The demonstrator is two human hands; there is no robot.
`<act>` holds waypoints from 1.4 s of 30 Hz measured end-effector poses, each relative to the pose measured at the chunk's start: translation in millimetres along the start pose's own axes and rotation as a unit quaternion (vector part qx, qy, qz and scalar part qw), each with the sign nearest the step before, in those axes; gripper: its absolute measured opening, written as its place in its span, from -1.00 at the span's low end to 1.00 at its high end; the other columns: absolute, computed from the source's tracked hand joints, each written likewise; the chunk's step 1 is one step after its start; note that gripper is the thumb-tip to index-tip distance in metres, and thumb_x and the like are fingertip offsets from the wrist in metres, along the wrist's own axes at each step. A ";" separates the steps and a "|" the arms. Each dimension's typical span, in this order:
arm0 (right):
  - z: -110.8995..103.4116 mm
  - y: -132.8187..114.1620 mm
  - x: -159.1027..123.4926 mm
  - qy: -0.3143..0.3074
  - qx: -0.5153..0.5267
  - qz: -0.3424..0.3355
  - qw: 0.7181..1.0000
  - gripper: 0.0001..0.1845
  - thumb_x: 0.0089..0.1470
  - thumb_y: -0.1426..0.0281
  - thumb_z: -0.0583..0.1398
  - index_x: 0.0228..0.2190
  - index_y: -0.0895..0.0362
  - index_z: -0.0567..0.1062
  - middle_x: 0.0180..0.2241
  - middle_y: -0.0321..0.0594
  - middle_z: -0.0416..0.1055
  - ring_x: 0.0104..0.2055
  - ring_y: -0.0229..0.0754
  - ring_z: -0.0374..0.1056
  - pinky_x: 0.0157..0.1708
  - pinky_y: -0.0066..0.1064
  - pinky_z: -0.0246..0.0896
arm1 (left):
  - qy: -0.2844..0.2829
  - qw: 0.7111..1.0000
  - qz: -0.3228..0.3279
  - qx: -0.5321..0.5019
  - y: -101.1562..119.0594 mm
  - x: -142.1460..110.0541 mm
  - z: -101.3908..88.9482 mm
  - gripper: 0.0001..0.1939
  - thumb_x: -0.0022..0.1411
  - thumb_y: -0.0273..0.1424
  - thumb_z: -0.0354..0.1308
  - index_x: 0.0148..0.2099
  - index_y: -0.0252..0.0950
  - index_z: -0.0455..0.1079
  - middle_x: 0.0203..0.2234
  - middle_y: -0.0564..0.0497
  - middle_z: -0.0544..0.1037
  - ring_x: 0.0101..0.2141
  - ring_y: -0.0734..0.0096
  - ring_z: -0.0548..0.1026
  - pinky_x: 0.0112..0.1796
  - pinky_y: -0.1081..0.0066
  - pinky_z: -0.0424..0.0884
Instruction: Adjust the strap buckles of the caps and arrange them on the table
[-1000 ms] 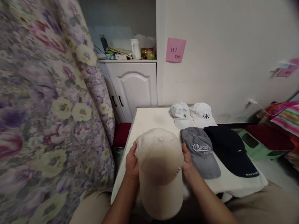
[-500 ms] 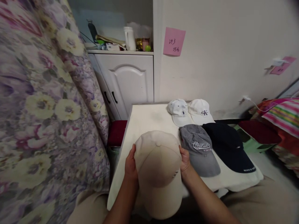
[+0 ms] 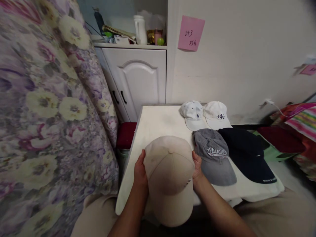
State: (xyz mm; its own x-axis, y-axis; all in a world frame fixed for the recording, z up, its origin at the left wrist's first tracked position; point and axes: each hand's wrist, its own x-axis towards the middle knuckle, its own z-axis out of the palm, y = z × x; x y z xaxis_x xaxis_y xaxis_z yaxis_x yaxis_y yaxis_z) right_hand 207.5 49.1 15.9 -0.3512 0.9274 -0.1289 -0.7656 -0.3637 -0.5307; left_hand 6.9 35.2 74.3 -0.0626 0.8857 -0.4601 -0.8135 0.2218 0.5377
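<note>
A beige baseball cap [image 3: 170, 174] is held between my two hands over the table's near edge, its brim pointing toward me. My left hand [image 3: 141, 168] grips its left side, and my right hand [image 3: 197, 167] its right side; most fingers are hidden behind the cap. Just right of my right hand lies a grey cap [image 3: 214, 158] with "Always" lettering. Beside it is a dark navy cap [image 3: 247, 151]. Behind these sit a pale cap [image 3: 192, 115] with a small dark emblem and a white cap [image 3: 216, 114] marked "CK".
The table [image 3: 158, 121] has a cream cover. A floral curtain [image 3: 56, 115] hangs close on the left. Behind stands a white cabinet [image 3: 140, 75] with a cluttered shelf. A red-topped stool [image 3: 125, 135] is left of the table, and a green box [image 3: 276, 151] is at right.
The view has shifted slightly, moving the background up and to the right in the picture. Both hands still hold the beige cap in nearly the same pose.
</note>
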 end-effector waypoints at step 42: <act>2.4 55.6 -119.3 -0.030 0.037 0.141 0.989 -0.52 -0.08 0.44 0.42 -0.06 0.08 0.53 -0.11 -0.22 0.57 -0.06 -0.15 0.50 -0.01 -0.32 0.33 | -0.089 0.992 -0.084 -0.031 18.5 8.2 -4.4 -0.42 0.38 -0.02 -0.06 0.15 -0.34 0.44 -0.26 -0.15 0.69 -0.25 0.11 0.66 -0.14 0.22 0.55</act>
State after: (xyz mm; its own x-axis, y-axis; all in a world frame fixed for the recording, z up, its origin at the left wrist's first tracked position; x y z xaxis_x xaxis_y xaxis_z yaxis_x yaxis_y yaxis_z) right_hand 205.6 -82.0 3.8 -0.5859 0.7823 -0.2115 -0.6693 -0.6142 -0.4181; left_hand -11.2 44.8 77.4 0.1764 0.8973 -0.4045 -0.8379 0.3526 0.4167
